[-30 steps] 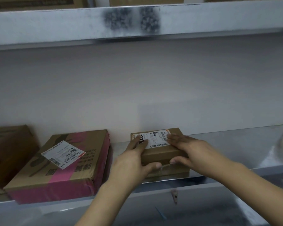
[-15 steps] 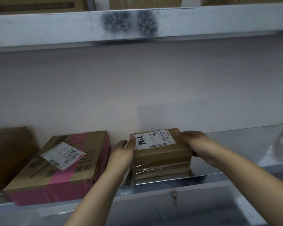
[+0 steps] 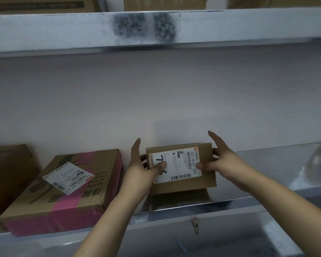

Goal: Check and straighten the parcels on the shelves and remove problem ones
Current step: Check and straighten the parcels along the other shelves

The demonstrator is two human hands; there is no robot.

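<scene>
**Q:** Head view: what is the state of the hands?

**A:** Both hands grip one item. The left hand (image 3: 141, 171) has its thumb pressed on the front face and its lower fingers curled behind the left edge, with the index finger straight and pointing up. The right hand (image 3: 226, 162) mirrors this on the right edge, thumb on the face and index finger raised.

**Q:** Where is the task item?

**A:** The small parcel (image 3: 182, 186) sits between the two hands, a rectangular block of matte brown cardboard tilted so that its labelled face is toward the camera. The white label (image 3: 180, 164) carries barcodes and a black handwritten mark, partly covered by the left thumb. The pictures do not show whether its lower edge touches the shelf (image 3: 267, 164), a smooth reflective sheet of metal beneath the hands.

**Q:** What are the adjacent items?

**A:** Just left of the left hand lies a larger flat box (image 3: 93, 182) of brown cardboard banded with pink tape, with a skewed white sticker (image 3: 68, 178) on top. Further left is a plain brown carton (image 3: 9, 173). Above the hands runs a dull grey upper rail (image 3: 248, 25) with two dark smudged patches.
</scene>
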